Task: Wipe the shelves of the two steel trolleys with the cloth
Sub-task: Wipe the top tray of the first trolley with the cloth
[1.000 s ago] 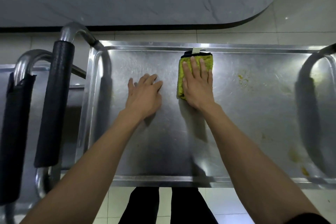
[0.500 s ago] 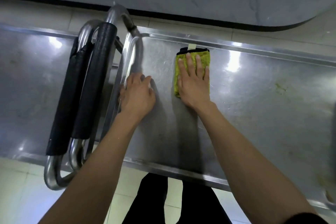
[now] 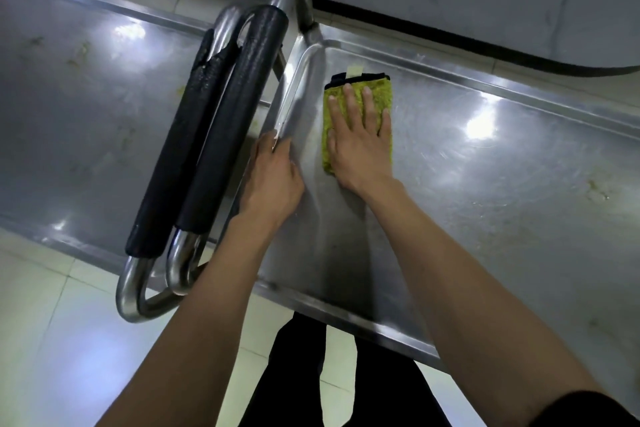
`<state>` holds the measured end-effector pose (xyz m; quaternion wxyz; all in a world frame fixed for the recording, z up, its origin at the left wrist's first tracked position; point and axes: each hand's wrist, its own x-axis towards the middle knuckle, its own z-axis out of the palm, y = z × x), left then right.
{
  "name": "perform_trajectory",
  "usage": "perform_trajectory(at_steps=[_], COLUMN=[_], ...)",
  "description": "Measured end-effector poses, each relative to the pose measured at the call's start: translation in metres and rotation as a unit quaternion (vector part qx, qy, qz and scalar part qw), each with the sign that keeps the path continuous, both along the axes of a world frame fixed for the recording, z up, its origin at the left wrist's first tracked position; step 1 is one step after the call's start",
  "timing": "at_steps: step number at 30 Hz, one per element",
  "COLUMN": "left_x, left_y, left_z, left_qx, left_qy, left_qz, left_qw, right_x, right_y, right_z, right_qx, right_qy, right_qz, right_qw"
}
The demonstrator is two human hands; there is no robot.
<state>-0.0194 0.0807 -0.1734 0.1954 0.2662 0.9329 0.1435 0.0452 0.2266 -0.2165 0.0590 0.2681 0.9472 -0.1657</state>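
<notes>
So, working out from my legs: the near rim of the right trolley's top shelf (image 3: 519, 184) sits just past them. My left hand (image 3: 273, 180) is on that shelf's left rim, fingers (image 3: 277, 149) curled over the edge to steady it. Just right of it my right hand (image 3: 360, 146) lies flat on the folded green cloth (image 3: 358, 125), fingers spread and straight, pressing it down near the shelf's far left corner. Yellowish smears still show further right on the shelf. Beyond that left rim sit both black-padded handles (image 3: 221, 135), then the second trolley's shelf (image 3: 86, 107), spotted and looking unwiped. I'd say we're early on, with plenty left.
</notes>
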Motion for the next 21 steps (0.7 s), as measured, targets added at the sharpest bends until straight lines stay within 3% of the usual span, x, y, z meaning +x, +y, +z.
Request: perform_trajectory(at_steps=[11, 15, 21], left_x=[-0.021, -0.016, -0.005], left_y=[-0.013, -0.017, -0.009], left_z=[-0.011, -0.012, -0.008], left_qx=[0.039, 0.014, -0.071], left_qy=[-0.041, -0.022, 0.015], left_qz=[-0.006, -0.027, -0.084], left_qw=[0.998, 0.999, 0.994], right_x=[-0.054, -0.048, 0.007], right_y=[-0.033, -0.032, -0.024], right_z=[0.000, 0.002, -0.004], right_qx=[-0.020, -0.024, -0.018], right_qy=[0.002, 0.016, 0.022], right_qz=[0.065, 0.062, -0.038], right_qw=[0.998, 0.998, 0.999])
